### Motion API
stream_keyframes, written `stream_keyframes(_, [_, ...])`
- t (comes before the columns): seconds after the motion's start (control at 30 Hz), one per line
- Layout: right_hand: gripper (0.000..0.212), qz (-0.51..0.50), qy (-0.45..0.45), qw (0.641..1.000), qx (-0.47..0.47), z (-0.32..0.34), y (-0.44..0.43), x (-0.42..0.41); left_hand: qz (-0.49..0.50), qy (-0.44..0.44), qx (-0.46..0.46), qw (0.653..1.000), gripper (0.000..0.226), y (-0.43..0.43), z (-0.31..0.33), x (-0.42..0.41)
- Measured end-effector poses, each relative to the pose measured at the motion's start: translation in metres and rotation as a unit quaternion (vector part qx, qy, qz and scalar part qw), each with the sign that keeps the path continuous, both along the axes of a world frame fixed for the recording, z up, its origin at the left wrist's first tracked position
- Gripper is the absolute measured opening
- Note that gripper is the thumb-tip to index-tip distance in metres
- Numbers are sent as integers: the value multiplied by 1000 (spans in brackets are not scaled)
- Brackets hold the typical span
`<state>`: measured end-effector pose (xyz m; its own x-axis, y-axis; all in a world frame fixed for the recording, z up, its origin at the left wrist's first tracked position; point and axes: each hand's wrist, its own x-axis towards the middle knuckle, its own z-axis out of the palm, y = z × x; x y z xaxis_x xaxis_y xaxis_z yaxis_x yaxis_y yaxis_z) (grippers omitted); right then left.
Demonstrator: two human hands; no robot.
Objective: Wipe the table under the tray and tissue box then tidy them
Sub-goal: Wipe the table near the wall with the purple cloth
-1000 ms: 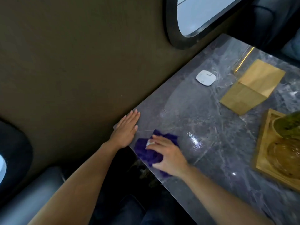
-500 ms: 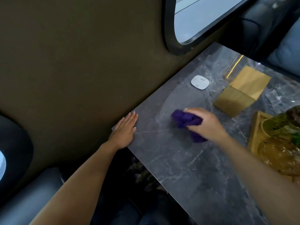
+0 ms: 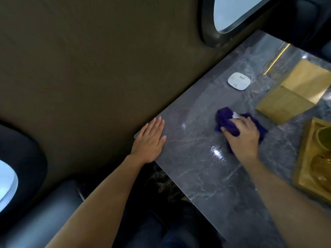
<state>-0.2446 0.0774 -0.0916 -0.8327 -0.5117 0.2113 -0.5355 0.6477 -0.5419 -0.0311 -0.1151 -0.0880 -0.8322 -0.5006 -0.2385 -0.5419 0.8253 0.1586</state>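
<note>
My right hand (image 3: 242,136) presses a crumpled purple cloth (image 3: 226,119) onto the grey marble table (image 3: 202,169), just left of the wooden tissue box (image 3: 293,93). A white tag shows at the cloth's top. My left hand (image 3: 150,140) lies flat, fingers together, on the table's near left corner and holds nothing. The wooden tray (image 3: 308,158) sits at the right edge of view, partly cut off, with glassware in it.
A small white square device (image 3: 237,81) lies on the table near the brown wall (image 3: 89,68). A thin gold strip (image 3: 276,59) crosses the far table. A dark-framed window (image 3: 232,13) is above; dark seat cushions (image 3: 44,221) sit at lower left.
My right hand slid the cloth from the table's near edge out toward the tissue box, then a little back toward me. My left hand stayed flat on the corner.
</note>
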Motion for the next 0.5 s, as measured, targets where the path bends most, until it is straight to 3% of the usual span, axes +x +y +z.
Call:
stream_keyframes(0.17, [33, 184, 8, 982, -43, 6, -10, 100, 4, -15, 1, 1000, 56, -1, 3, -3])
stream_keyframes(0.3, [36, 317, -21, 946, -61, 6, 0, 170, 10, -28, 22, 999, 55, 3, 8, -6])
stream_keyframes(0.4, [30, 393, -110, 912, -36, 6, 14, 207, 21, -34, 30, 999, 55, 3, 8, -5])
stream_keyframes(0.5, [33, 427, -286, 858, -9, 12, 32, 224, 29, -30, 22, 999, 56, 5, 8, -7])
